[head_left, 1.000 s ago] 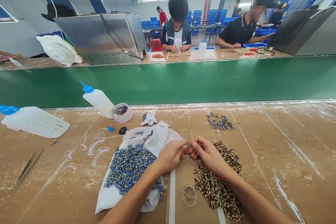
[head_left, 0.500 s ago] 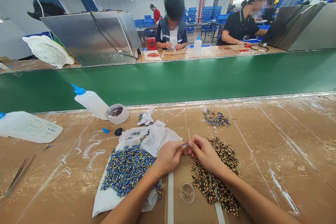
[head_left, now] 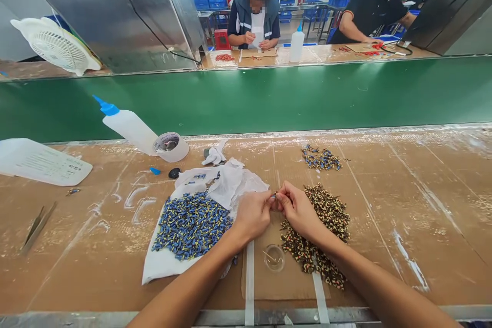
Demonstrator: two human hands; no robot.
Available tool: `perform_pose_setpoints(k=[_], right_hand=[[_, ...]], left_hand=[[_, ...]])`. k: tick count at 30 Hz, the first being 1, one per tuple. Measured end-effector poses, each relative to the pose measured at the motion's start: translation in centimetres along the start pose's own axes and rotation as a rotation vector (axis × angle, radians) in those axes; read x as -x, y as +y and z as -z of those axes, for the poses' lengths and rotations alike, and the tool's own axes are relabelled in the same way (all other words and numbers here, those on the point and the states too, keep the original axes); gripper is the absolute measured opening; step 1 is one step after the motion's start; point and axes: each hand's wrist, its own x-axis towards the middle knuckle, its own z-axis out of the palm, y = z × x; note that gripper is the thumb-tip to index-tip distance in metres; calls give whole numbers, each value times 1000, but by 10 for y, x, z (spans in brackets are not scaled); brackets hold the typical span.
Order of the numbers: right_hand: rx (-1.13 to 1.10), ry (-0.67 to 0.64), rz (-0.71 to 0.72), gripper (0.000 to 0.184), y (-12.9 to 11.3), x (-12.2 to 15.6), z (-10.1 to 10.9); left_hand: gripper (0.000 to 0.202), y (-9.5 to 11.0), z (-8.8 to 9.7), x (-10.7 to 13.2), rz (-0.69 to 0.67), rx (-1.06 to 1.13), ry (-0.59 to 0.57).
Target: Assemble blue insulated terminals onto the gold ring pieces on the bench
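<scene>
My left hand and my right hand meet fingertip to fingertip over a cardboard sheet. Pinched between them is a small blue piece, mostly covered by the fingers; a dark bit shows at the right fingertips. Left of my hands, a heap of small blue-and-yellow pieces lies on a white bag. Close to my right hand spreads a heap of small dark pieces with cream and red ends. A little clear dish with a thin stick in it sits below my hands.
Farther back is a small pile of blue-and-dark pieces. Tweezers, a lying white bottle, a tilted blue-tipped bottle and a tape roll are at left. Beyond the green strip, two people work at another bench.
The camera view has tipped downward, so the bench's near edge now shows. My hands stay together at the same spot, still pinching the small piece.
</scene>
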Motion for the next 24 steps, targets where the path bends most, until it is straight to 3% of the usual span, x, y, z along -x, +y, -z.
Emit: perform_pose_setpoints(k=[11, 18, 24], right_hand=[[-220, -136, -83, 36, -16, -3, 12], [-223, -167, -102, 43, -23, -6, 18], [-243, -172, -86, 33, -27, -4, 16]], left_hand=[[35, -4, 26, -5, -80, 122, -166], [38, -4, 28, -2, -70, 116, -177], [37, 0, 25, -1, -83, 95, -172]])
